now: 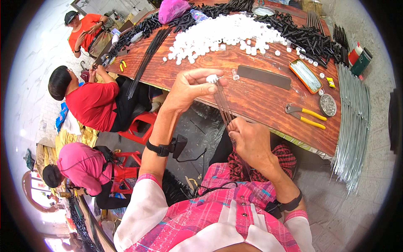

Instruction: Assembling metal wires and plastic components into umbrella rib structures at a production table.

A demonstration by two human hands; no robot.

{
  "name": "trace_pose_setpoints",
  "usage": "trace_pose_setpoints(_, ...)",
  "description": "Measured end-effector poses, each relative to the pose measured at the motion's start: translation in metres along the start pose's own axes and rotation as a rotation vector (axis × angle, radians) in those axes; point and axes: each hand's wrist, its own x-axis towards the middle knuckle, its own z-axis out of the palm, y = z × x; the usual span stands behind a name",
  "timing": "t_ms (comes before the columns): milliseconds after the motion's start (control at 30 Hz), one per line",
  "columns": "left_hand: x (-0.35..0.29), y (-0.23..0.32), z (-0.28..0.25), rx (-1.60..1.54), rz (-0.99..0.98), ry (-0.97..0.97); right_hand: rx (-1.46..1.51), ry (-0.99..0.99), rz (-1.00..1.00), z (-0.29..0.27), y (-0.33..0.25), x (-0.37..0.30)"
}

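Over the table's near edge, my left hand [191, 89] pinches a small white plastic hub [212, 78] between thumb and fingers. A bundle of thin dark rods [223, 103], like umbrella ribs, runs down from the hub. Lower and to the right, my right hand [254, 140] is closed around this bundle; the rods' lower ends pass in front of my lap. A small clear plastic piece [235, 74] lies on the wood just beyond my left hand. Right of it rests a flat dark bar [263, 77].
The wooden table [252, 98] bears a heap of white plastic hubs [226, 33], black tubes [300, 35], yellow-handled pliers [306, 115], an orange tray of wires [305, 74] and a metal dish [328, 105]. Long silvery rods [352, 122] overhang the right edge. Several people sit or stand leftward.
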Motion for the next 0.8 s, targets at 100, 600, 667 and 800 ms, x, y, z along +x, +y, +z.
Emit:
trace_pose_setpoints(100,0.002,0.0,0.0,-0.003,-0.009,-0.01,0.019,-0.018,0.021,0.0,0.002,0.0)
trace_pose_setpoints(600,0.0,0.001,0.007,0.041,0.025,0.006,0.126,-0.065,0.022,-0.003,0.009,0.007)
trace_pose_setpoints(667,-0.002,0.004,0.011,0.041,-0.007,0.022,0.112,-0.068,0.012,-0.005,0.009,0.007)
trace_pose_setpoints(800,-0.003,0.002,0.013,-0.05,-0.01,0.019,0.033,-0.027,0.013,-0.003,0.005,0.003)
